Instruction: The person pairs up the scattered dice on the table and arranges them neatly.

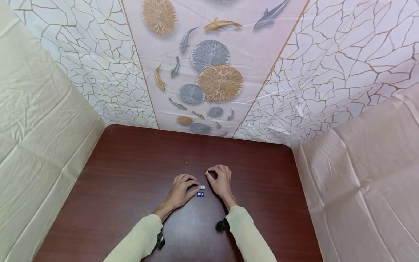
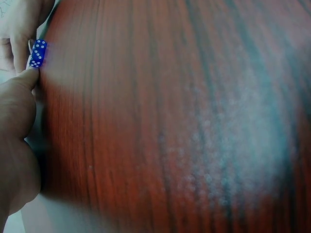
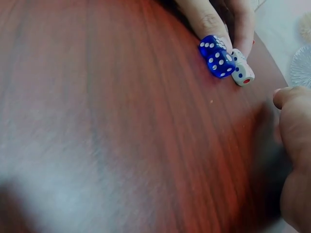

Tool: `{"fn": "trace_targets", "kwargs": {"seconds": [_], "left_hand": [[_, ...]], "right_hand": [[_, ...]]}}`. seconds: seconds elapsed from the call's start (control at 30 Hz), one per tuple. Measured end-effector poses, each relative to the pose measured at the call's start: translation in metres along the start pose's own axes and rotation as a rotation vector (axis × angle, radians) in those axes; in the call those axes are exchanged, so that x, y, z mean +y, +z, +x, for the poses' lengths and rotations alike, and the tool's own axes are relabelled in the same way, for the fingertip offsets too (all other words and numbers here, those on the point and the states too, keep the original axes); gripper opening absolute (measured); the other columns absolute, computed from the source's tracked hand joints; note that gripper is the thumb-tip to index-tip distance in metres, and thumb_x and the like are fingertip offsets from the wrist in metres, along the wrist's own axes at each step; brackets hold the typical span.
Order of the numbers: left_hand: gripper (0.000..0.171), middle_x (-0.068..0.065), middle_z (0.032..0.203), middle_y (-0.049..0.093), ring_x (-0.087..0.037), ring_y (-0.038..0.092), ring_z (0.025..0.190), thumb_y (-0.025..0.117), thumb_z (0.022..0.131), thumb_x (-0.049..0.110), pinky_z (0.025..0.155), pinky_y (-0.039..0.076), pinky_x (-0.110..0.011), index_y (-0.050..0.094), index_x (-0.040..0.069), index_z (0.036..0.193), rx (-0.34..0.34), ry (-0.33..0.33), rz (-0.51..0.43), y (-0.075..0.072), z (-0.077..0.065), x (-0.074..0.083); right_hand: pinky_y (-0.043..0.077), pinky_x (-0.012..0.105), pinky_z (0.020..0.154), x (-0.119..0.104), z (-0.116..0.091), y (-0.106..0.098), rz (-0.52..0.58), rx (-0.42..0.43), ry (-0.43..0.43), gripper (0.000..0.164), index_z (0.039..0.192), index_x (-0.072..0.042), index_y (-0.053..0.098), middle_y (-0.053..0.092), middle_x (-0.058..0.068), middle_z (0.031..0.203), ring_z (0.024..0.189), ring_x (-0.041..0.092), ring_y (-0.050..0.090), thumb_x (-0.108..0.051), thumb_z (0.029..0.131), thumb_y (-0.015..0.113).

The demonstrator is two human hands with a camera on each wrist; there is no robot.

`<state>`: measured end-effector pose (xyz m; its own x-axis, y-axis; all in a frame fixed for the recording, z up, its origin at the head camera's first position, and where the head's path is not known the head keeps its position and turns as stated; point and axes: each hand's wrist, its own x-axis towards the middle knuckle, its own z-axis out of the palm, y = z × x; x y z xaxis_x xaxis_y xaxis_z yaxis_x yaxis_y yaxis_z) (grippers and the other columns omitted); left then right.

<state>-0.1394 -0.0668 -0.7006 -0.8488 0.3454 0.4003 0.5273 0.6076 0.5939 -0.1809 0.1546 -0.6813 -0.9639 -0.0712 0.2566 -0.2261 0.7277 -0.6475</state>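
On the table my left hand (image 1: 181,190) has its thumb and forefinger at the left end of a pair of white dice (image 1: 201,187), seeming to pinch them. Two blue dice (image 1: 200,194) sit side by side just nearer to me, beside the left thumb; the right wrist view shows these blue dice (image 3: 217,56) in front of the white dice (image 3: 243,73). Farther right and forward, my right hand (image 1: 221,182) pinches a small red die (image 1: 207,171) between thumb and forefinger. Another red die (image 1: 185,162) lies alone beyond the left hand.
A dark reddish-brown wooden table (image 1: 131,156) carries everything. Patterned cloth (image 1: 209,109) hangs behind its far edge, and plain pale cloth (image 1: 42,145) hangs along both sides. A black wrist camera (image 1: 223,225) is strapped at the right sleeve, another (image 1: 160,241) at the left.
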Motion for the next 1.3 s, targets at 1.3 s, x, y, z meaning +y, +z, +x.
{"fn": "trace_targets", "kwargs": {"seconds": [1.3], "left_hand": [[0.019,-0.008,0.127,0.077,-0.037,0.066,0.127,0.09,0.098,0.024,0.119,0.042,-0.07,0.086,0.016,0.114,-0.03,-0.034,-0.046,0.0,-0.001,-0.001]], "right_hand": [[0.031,0.066,0.125,0.002,-0.023,-0.009,0.001,-0.121,-0.143,0.012,0.107,-0.014,0.088,0.072,0.011,0.117,0.123,0.036,0.059,-0.023,0.098,0.09]]}}
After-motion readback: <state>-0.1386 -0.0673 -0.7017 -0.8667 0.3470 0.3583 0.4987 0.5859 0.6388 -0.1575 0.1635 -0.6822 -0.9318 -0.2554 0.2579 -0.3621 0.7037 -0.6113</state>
